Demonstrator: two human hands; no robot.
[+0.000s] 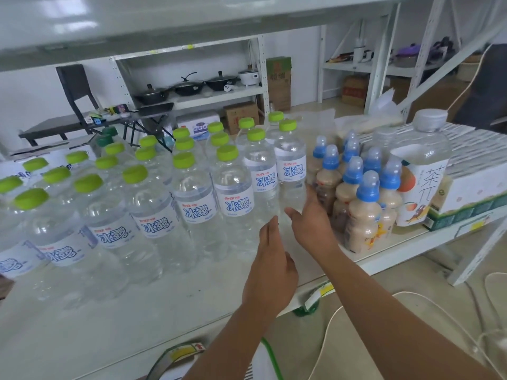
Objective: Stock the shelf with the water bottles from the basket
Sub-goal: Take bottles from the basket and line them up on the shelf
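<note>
**Head view: working at the right end of the shelf [137,311]**

Showing water bottles [197,204], clear with lime-green caps and blue-lettered white labels, standing upright in close rows across the white shelf. Laying the right hand [312,220], fingers straight and released, against the lower right side of the rightmost bottle [291,165], in the gap between it and the blue-capped milky drinks [362,215]. Holding the left hand [274,270] released too, fingers straight and gripping nothing, fingertips pointing at that bottle's base; touching it or just short of it, impossible to tell. Showing, just right of the milky drinks, a tall tea bottle [419,174] with a grey cap, then a printed carton [472,187] at the shelf's right end. Showing, well behind on a far rack, black lidded pans [189,85].
</note>
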